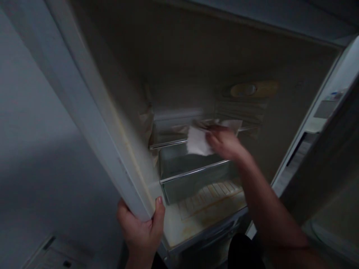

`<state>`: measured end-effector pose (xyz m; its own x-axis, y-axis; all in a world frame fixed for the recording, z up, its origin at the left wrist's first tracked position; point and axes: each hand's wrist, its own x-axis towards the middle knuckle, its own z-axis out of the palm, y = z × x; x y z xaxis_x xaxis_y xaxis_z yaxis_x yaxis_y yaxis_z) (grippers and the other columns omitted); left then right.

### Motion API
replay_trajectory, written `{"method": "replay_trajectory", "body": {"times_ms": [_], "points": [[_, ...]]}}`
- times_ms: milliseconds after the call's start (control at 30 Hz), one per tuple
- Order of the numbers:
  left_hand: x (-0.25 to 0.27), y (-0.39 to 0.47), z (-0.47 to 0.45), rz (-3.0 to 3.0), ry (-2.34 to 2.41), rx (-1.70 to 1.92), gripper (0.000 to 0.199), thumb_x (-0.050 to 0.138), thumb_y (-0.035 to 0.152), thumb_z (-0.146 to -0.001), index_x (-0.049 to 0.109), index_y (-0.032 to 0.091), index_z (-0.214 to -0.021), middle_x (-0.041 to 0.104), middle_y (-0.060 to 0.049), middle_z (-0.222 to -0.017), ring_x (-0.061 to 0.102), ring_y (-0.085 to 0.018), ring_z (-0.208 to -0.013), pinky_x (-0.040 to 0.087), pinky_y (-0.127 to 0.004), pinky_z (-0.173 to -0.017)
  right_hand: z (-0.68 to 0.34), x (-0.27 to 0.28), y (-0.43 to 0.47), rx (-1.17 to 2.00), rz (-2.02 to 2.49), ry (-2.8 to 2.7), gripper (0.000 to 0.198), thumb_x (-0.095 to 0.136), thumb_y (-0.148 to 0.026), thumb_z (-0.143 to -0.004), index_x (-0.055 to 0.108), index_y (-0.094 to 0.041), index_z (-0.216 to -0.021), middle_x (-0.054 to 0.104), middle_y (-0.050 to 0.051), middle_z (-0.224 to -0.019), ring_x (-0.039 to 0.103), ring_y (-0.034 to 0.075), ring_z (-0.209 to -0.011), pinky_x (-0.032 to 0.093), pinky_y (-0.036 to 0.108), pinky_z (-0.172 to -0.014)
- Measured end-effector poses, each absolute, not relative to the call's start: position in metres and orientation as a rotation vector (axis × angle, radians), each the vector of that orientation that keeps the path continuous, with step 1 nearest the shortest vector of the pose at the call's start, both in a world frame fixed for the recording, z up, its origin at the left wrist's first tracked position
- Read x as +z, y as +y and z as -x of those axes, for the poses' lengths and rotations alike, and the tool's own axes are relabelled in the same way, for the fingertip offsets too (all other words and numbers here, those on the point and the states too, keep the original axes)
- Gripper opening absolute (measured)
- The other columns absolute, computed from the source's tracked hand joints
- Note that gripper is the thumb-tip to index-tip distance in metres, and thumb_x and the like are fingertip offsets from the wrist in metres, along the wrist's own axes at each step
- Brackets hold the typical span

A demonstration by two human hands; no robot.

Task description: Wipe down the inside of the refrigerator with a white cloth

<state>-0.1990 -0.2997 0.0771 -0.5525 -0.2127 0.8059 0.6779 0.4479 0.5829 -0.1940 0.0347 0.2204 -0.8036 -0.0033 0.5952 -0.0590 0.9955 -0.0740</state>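
Inside the open fridge [120, 127], my right hand [223, 141] holds a white cloth or paper towel [198, 141], slightly smeared by motion. The towel hangs over the upper glass shelf [165, 144]; whether it touches the glass I cannot tell. My left hand [141, 228] grips the front edge of the fridge's left side wall [140, 201], thumb on the inner face and fingers around the outside. Below the right hand lies a lower glass shelf [193, 173] with a bright front trim. Brownish stains mark the fridge floor [207, 215].
A yellowish lamp cover [252, 89] sits on the right inner wall. The fridge door [322, 160] stands open at the right. Under the fridge floor is a dark lower compartment [207, 246]. A pale slotted object [56, 254] is at the bottom left.
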Motion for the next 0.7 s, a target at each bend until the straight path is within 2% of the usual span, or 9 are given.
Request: {"method": "replay_trajectory", "body": {"times_ms": [67,133,167,200,267,400,533,600,700], "points": [[0.075,-0.3,0.2,0.398,-1.806,-1.223,0.058,0.081,0.044,-0.071,0.053,0.016,-0.114,0.055,-0.002,-0.09,0.062,-0.021,-0.077,0.054,-0.032,-0.065,0.194,0.202,-0.039,0.099,-0.146,-2.359,0.05,0.029,-0.036,-0.107,0.063,-0.019,-0.14,0.064,0.012,-0.138,0.057,0.029,-0.128,0.044,0.049,-0.112],[0.074,-0.3,0.201,0.398,-1.787,-1.209,0.064,0.081,0.045,-0.07,0.052,0.015,-0.119,0.057,-0.005,-0.096,0.064,-0.024,-0.086,0.056,-0.035,-0.072,0.203,0.183,-0.105,0.035,-0.249,-2.235,0.053,0.04,-0.037,-0.104,0.047,-0.022,-0.154,0.05,0.011,-0.153,0.042,0.031,-0.141,0.036,0.053,-0.118],[0.074,-0.3,0.201,0.398,-1.787,-1.212,0.068,0.081,0.045,-0.07,0.051,0.014,-0.122,0.057,-0.006,-0.1,0.064,-0.025,-0.09,0.056,-0.036,-0.076,0.21,0.176,-0.13,0.007,-0.274,-2.194,0.057,0.044,-0.038,-0.102,0.044,-0.018,-0.156,0.043,0.012,-0.158,0.033,0.033,-0.147,0.031,0.055,-0.121],[0.075,-0.3,0.202,0.396,-1.788,-1.222,0.071,0.081,0.046,-0.069,0.05,0.014,-0.124,0.057,-0.007,-0.102,0.064,-0.026,-0.093,0.057,-0.038,-0.079,0.216,0.169,-0.148,-0.016,-0.303,-2.175,0.06,0.046,-0.038,-0.101,0.044,-0.013,-0.155,0.041,0.014,-0.159,0.026,0.033,-0.15,0.027,0.054,-0.124],[0.077,-0.299,0.201,0.39,-1.8,-1.26,0.073,0.082,0.047,-0.068,0.048,0.015,-0.125,0.057,-0.007,-0.104,0.064,-0.027,-0.096,0.057,-0.04,-0.084,0.228,0.162,-0.162,-0.028,-0.298,-2.144,0.055,0.046,-0.037,-0.102,0.047,-0.018,-0.153,0.042,0.011,-0.159,0.022,0.03,-0.153,0.022,0.051,-0.128],[0.081,-0.298,0.2,0.41,-1.794,-1.301,0.074,0.082,0.045,-0.066,0.048,0.016,-0.124,0.057,-0.008,-0.106,0.063,-0.027,-0.097,0.057,-0.042,-0.088,0.232,0.159,-0.096,0.027,-0.111,-2.095,0.046,0.042,-0.037,-0.105,0.051,-0.026,-0.148,0.049,0.01,-0.151,0.029,0.028,-0.15,0.021,0.054,-0.127],[0.081,-0.297,0.198,0.39,-1.797,-1.311,0.077,0.081,0.044,-0.066,0.049,0.013,-0.129,0.057,-0.012,-0.114,0.061,-0.03,-0.109,0.053,-0.047,-0.1,0.205,0.152,0.032,0.145,0.178,-1.974,0.043,0.04,-0.034,-0.103,0.058,-0.014,-0.136,0.054,0.016,-0.141,0.037,0.029,-0.145,0.021,0.054,-0.126],[0.08,-0.297,0.198,0.369,-1.797,-1.317,0.08,0.082,0.045,-0.066,0.048,0.013,-0.131,0.056,-0.012,-0.115,0.06,-0.031,-0.113,0.051,-0.048,-0.103,0.185,0.142,0.079,0.304,0.246,-1.828,0.048,0.036,-0.035,-0.101,0.056,-0.009,-0.137,0.05,0.019,-0.146,0.032,0.028,-0.148,0.025,0.051,-0.125],[0.079,-0.297,0.199,0.346,-1.788,-1.326,0.081,0.083,0.046,-0.064,0.049,0.013,-0.129,0.056,-0.011,-0.111,0.061,-0.031,-0.109,0.053,-0.046,-0.099,0.168,0.126,0.098,0.668,0.314,-1.528,0.055,0.032,-0.045,-0.1,0.053,-0.012,-0.139,0.05,0.018,-0.149,0.042,0.026,-0.144,0.03,0.05,-0.124]]}}
